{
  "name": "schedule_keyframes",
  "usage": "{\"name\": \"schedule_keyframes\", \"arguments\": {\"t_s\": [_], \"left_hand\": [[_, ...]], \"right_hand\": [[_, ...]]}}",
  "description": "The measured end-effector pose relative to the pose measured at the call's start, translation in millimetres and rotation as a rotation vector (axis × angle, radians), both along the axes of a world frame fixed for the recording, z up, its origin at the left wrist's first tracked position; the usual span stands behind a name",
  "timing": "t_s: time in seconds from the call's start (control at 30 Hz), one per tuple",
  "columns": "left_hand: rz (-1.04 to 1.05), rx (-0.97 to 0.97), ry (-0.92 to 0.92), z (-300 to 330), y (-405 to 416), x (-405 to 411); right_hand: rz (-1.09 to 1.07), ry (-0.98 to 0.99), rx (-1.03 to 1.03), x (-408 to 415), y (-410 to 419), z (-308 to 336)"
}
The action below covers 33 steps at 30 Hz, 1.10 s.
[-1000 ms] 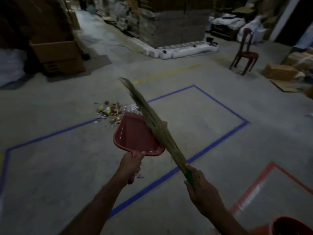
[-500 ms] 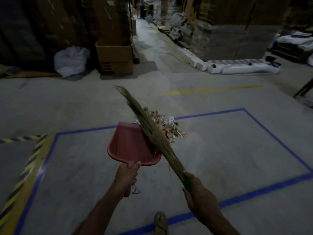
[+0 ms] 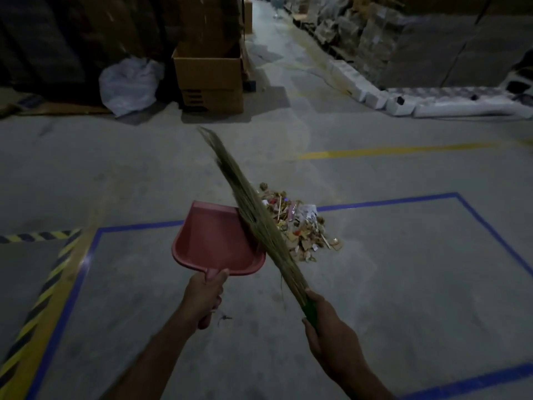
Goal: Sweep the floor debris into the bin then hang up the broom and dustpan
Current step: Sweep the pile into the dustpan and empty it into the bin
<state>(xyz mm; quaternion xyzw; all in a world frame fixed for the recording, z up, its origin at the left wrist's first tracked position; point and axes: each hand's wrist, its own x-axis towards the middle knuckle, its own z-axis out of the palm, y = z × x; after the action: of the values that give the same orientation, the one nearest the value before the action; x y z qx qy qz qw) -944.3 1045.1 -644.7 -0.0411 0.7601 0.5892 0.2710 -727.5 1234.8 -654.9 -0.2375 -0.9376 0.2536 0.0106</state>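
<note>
My left hand (image 3: 205, 293) grips the handle of a red dustpan (image 3: 215, 236), held above the floor with its mouth facing away from me. My right hand (image 3: 326, 321) grips the green handle of a grass broom (image 3: 251, 209), whose bristles slant up and left across the dustpan's right edge. A heap of debris (image 3: 300, 226), paper scraps and sticks, lies on the concrete floor just right of the dustpan, on the blue tape line. No bin is in view.
A cardboard box (image 3: 209, 79) and a white plastic sack (image 3: 128, 85) stand at the back. White packages (image 3: 432, 102) line the right side below stacked cartons. Blue tape (image 3: 490, 226) and a yellow-black hazard stripe (image 3: 43, 295) mark the floor.
The view has swung left and closer to the debris heap. The heap now lies right of the dustpan instead of behind it. Both hands keep their grips.
</note>
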Motion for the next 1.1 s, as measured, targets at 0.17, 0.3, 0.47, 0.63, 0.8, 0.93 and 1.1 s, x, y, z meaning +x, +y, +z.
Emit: {"name": "schedule_keyframes", "arguments": {"t_s": [0.17, 0.3, 0.47, 0.63, 0.8, 0.93, 1.1], "left_hand": [[0.036, -0.019, -0.022, -28.7, 5.8, -94.7], [0.051, -0.037, -0.063, -49.2, 3.3, -170.8], [0.002, -0.073, -0.095, -55.1, 12.6, -251.9], [-0.036, -0.112, -0.124, -73.3, 36.8, -325.7], [-0.040, -0.138, -0.156, -101.4, 74.8, -388.6], [-0.080, -0.171, -0.178, -120.9, 115.0, -437.4], [-0.137, -0.235, -0.157, -149.7, 169.3, -500.9]], "right_hand": [[-0.036, -0.058, 0.006, -85.5, 18.0, -19.6], [-0.078, -0.129, 0.013, -146.6, 22.9, -39.0], [-0.155, -0.205, -0.016, -214.3, 24.7, -52.8], [-0.215, -0.237, -0.053, -281.9, 48.6, -62.4], [-0.244, -0.273, -0.109, -342.1, 89.0, -87.1], [-0.271, -0.290, -0.214, -394.6, 129.0, -114.8], [-0.289, -0.365, -0.387, -470.0, 172.4, -153.3]]}}
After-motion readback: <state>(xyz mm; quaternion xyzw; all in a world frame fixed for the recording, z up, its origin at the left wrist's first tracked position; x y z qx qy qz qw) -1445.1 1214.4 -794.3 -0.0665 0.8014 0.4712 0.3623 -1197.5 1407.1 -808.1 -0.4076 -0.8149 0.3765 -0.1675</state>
